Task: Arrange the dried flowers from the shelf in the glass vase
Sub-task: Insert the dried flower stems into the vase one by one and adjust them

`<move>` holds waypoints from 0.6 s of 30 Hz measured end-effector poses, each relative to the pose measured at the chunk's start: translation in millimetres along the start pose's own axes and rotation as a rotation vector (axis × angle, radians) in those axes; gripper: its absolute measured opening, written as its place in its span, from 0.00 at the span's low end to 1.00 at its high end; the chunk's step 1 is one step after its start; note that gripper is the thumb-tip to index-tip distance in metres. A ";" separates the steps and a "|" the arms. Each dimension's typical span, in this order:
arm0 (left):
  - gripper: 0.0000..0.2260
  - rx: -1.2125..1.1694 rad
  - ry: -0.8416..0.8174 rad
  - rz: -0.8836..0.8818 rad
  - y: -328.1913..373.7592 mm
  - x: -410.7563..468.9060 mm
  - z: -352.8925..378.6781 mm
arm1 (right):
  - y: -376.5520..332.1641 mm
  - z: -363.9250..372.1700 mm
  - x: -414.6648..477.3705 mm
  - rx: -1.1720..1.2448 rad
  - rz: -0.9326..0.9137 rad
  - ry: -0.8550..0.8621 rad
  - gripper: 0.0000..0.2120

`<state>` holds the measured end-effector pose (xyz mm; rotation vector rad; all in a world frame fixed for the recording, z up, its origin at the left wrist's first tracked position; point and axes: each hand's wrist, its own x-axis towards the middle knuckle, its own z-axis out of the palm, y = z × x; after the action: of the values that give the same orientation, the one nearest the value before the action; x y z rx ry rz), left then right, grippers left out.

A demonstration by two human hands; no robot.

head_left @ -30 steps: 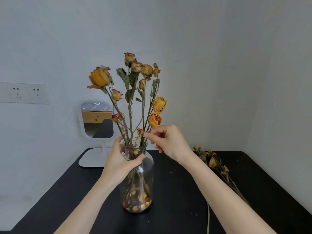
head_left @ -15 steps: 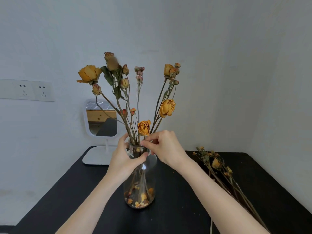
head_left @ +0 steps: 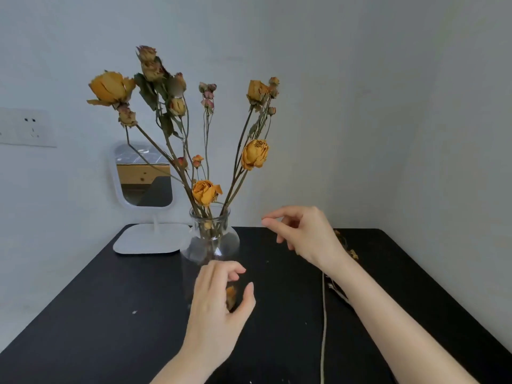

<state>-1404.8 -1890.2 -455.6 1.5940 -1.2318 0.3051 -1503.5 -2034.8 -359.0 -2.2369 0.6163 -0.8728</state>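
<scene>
A clear glass vase [head_left: 209, 225] stands on the black table [head_left: 110, 314] and holds several dried yellow and pink roses [head_left: 205, 191] whose stems fan out left and right. Loose petals lie in its bottom. My left hand [head_left: 216, 309] is in front of the vase's lower body, fingers loosely curled; whether it touches the glass I cannot tell. My right hand [head_left: 302, 234] hangs in the air to the right of the vase's neck, apart from it, fingers relaxed and holding nothing. More dried stems [head_left: 347, 249] lie on the table behind my right forearm.
A white stand mirror [head_left: 144, 176] sits on its flat base [head_left: 151, 239] at the back left, close to the vase. A pale cord [head_left: 324, 336] runs along the table toward me. Walls close in behind and on the right, with a socket plate [head_left: 26, 127] at the left.
Both hands have let go of the vase neck and stems. My left hand dropped lower, my right hand drew back to the right. The flowers now stand spread apart.
</scene>
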 end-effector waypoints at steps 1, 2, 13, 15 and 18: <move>0.13 0.008 -0.093 0.033 4.4 -2.0 7.5 | 11.9 -8.1 -5.2 0.001 0.060 0.016 0.07; 0.10 0.020 -0.185 0.058 8.6 -2.7 15.6 | 24.5 -16.5 -10.9 -0.001 0.120 0.035 0.07; 0.09 0.196 -0.683 -0.349 29.3 13.6 123.6 | 146.8 -71.9 -68.8 -0.224 0.571 -0.018 0.05; 0.10 0.241 -0.691 -0.383 31.8 15.7 137.5 | 156.8 -71.2 -73.6 -0.272 0.593 -0.042 0.04; 0.11 0.310 -0.694 -0.403 36.8 18.2 153.6 | 165.2 -67.5 -75.3 -0.330 0.595 -0.056 0.04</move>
<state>-1483.8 -2024.7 -485.9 2.2794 -1.3626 -0.3670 -1633.0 -2127.1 -469.6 -2.1468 1.3876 -0.4238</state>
